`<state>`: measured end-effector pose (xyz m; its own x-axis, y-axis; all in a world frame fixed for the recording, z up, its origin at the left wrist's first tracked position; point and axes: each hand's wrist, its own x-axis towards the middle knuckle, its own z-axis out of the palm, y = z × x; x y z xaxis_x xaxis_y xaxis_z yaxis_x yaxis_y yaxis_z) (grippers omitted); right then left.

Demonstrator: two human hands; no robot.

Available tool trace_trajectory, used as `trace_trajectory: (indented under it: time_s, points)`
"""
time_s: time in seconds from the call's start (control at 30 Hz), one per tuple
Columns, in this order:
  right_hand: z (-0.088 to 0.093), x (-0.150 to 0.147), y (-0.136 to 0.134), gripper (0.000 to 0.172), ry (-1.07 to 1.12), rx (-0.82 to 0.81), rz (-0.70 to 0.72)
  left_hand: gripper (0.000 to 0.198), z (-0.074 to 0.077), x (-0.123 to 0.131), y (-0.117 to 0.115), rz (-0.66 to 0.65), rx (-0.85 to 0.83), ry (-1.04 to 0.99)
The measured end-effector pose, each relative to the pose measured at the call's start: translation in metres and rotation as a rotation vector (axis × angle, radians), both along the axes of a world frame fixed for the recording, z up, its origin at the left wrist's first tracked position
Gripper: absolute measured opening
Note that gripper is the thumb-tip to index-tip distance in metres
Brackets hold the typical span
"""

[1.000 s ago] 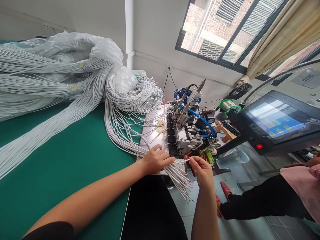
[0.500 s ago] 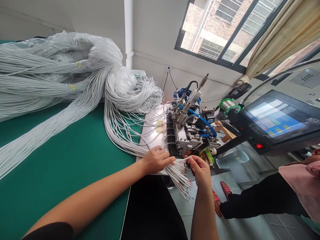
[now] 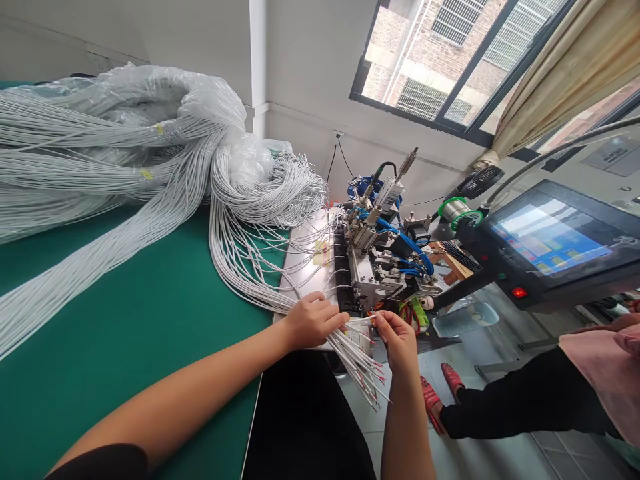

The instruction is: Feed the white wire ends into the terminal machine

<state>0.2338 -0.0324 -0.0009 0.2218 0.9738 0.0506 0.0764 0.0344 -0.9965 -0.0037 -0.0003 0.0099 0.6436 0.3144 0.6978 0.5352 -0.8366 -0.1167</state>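
Observation:
My left hand is closed round a bunch of thin white wires whose red-tipped ends fan out past the table edge. My right hand pinches the end of a single white wire drawn from that bunch, right in front of a small metal machine with blue hoses. More white wires run from the hand back over the green table to big bundles, partly in clear plastic.
A touchscreen panel with a lit red button stands at the right. A solder spool sits behind the machine. Another person in a pink top and black trousers, with red shoes, sits at the lower right. Window and curtain above.
My right hand has edged left and up toward my left hand, keeping its pinch on the single wire. The machine's upper rod has tilted slightly. The neighbour's foot has shifted.

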Motion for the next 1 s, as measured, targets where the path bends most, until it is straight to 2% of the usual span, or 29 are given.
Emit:
trace_trajectory:
  time_s: [0.23, 0.47, 0.6, 0.8, 1.0]
  points:
    - [-0.003, -0.006, 0.003, 0.034, 0.022, 0.001, 0.026, 0.028, -0.003, 0.003, 0.0, -0.024, -0.055, 0.003]
    - [0.004, -0.003, 0.003, 0.031, 0.027, 0.05, 0.099, 0.018, -0.009, 0.006, 0.003, 0.072, -0.106, 0.122]
    - [0.007, 0.0, 0.006, 0.033, -0.095, 0.008, 0.061, 0.022, -0.006, 0.006, 0.003, 0.1, -0.08, 0.109]
    - [0.009, -0.002, 0.014, 0.037, -0.422, 0.018, 0.037, 0.025, -0.006, 0.005, 0.002, 0.13, -0.077, 0.07]
    - [0.001, 0.0, 0.025, 0.039, -0.432, 0.046, 0.101, 0.026, -0.008, 0.008, 0.002, 0.191, -0.158, 0.085]
